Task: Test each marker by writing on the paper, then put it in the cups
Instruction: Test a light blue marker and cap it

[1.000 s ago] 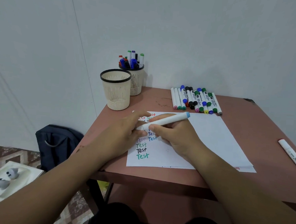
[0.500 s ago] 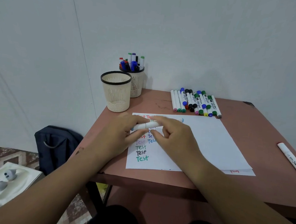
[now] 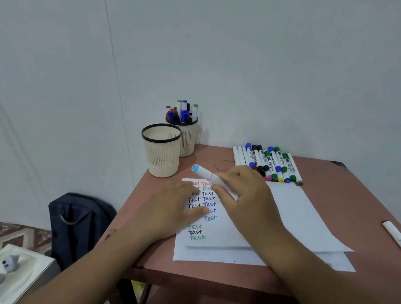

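Whereas both hands met on the marker a second ago, the right hand [image 3: 246, 197] alone now holds the light-blue-capped marker [image 3: 208, 175], fingers curled round its barrel, capped end raised and pointing toward the near cup [image 3: 161, 149]. Left hand [image 3: 175, 206] has let go and lies flat, fingers relaxed, on the paper [image 3: 285, 211], partly covering the written "Test" lines. Far cup [image 3: 184, 134] holds tested markers. Untested markers [image 3: 268, 164] lie in a row at the table's [image 3: 356, 196] far edge.
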### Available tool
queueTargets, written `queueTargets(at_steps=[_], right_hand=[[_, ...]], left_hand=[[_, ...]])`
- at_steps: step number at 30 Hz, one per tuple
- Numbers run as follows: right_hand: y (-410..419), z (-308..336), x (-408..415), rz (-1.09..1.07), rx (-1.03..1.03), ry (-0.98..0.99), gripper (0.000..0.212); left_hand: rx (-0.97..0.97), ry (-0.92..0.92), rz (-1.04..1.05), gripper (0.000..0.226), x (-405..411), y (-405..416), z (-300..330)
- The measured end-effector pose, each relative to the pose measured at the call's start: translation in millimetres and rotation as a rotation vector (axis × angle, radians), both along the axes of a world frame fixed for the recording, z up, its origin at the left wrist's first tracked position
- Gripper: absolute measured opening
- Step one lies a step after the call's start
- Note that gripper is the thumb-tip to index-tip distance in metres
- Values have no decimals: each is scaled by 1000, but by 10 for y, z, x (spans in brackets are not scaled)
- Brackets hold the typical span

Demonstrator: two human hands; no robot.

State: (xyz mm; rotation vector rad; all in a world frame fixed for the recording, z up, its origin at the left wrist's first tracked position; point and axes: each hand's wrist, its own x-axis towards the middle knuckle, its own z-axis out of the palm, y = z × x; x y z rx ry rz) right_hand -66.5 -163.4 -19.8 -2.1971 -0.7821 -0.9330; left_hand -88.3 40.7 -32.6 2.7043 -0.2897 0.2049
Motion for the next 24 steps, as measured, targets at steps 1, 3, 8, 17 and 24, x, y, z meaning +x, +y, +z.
queueTargets(at_steps=[1,3,8,17,24], right_hand=[[19,91,49,35,38,48,23],[74,296,163,73,107,181,42],[226,767,547,127,211,296,79],[722,1325,1404,136,346,169,72],[1025,1127,1794,124,312,168,71]], left_hand=[[-26,-4,14,54,11,15,-7],[-109,10,39,48,67,38,-26],[-233,16,129,48,259,57,3],[-415,13,189,42,349,80,-52],[-517,44,209,26,369,86,-63]])
